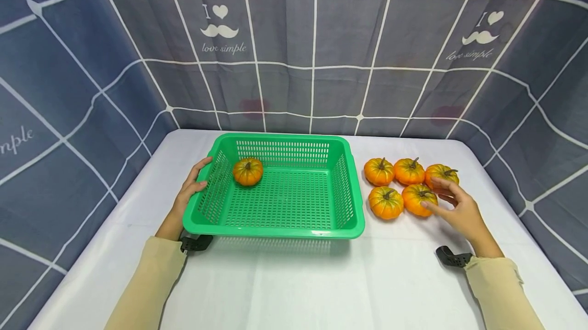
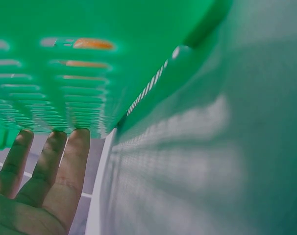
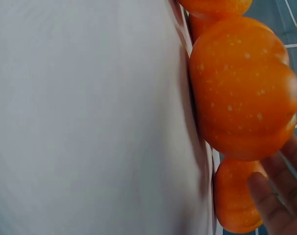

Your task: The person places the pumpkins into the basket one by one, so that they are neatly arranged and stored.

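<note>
A green plastic basket (image 1: 285, 233) stands on the white-covered table, with one small orange pumpkin (image 1: 248, 171) inside at its back left. My left hand (image 1: 185, 194) rests against the basket's left side, fingertips at the rim; in the left wrist view its straight fingers (image 2: 70, 178) meet the slotted wall. On the right, my right hand (image 1: 461, 213) reaches over the front right pumpkin (image 1: 419, 199) of a group, thumb at that pumpkin's edge and fingers spread toward the back right pumpkin (image 1: 440, 172). The right wrist view shows its fingers (image 3: 273, 203) extended beside a large-looking pumpkin (image 3: 244, 88).
Other pumpkins in the group are the back left one (image 1: 378, 171), the back middle one (image 1: 409, 171) and the front left one (image 1: 386, 203). A dark grid-patterned cloth (image 1: 285, 90) hangs behind and on both sides of the white table (image 1: 294, 289).
</note>
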Demonstrator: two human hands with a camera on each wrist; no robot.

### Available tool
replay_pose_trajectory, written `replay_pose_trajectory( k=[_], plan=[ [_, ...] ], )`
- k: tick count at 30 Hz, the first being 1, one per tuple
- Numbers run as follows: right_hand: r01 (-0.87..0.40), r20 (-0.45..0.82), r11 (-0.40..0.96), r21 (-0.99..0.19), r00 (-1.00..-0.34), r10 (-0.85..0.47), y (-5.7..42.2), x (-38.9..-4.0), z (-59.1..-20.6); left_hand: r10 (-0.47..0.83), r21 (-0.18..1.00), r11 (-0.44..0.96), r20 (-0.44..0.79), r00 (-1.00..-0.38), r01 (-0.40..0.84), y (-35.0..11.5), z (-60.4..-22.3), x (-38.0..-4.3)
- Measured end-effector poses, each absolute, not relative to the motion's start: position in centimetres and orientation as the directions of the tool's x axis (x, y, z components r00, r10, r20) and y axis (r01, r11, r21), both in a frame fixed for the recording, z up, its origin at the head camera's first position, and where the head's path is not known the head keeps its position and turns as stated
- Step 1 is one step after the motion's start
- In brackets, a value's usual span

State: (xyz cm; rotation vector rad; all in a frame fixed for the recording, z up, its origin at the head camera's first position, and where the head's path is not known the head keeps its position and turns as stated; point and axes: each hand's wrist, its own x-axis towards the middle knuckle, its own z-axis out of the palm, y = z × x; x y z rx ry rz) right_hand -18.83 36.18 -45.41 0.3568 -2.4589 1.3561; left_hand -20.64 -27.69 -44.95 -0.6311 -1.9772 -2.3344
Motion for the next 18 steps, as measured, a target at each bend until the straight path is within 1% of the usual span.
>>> replay_pose_trajectory(
  k=[5, 11, 14, 18],
  plan=[
    [-0.310, 0.307, 0.582, -0.752, -0.946, -0.106, 36.44, -18.64, -45.16, 0.244, 0.941, -0.204, 0.317, -0.917, 0.271, -27.65, -44.86, -20.57],
    [-0.197, 0.142, 0.663, -0.723, -0.980, -0.136, 36.68, -18.61, -44.89, 0.250, 0.932, -0.218, 0.340, -0.907, 0.290, -27.61, -44.90, -20.65],
    [-0.143, 0.063, 0.689, -0.710, -0.988, -0.140, 36.60, -18.69, -44.80, 0.252, 0.930, -0.223, 0.345, -0.904, 0.292, -27.63, -44.93, -20.68],
    [-0.107, 0.005, 0.712, -0.694, -0.990, -0.143, 36.50, -18.74, -44.66, 0.247, 0.938, -0.208, 0.325, -0.913, 0.278, -27.64, -44.88, -20.61]
  ],
)
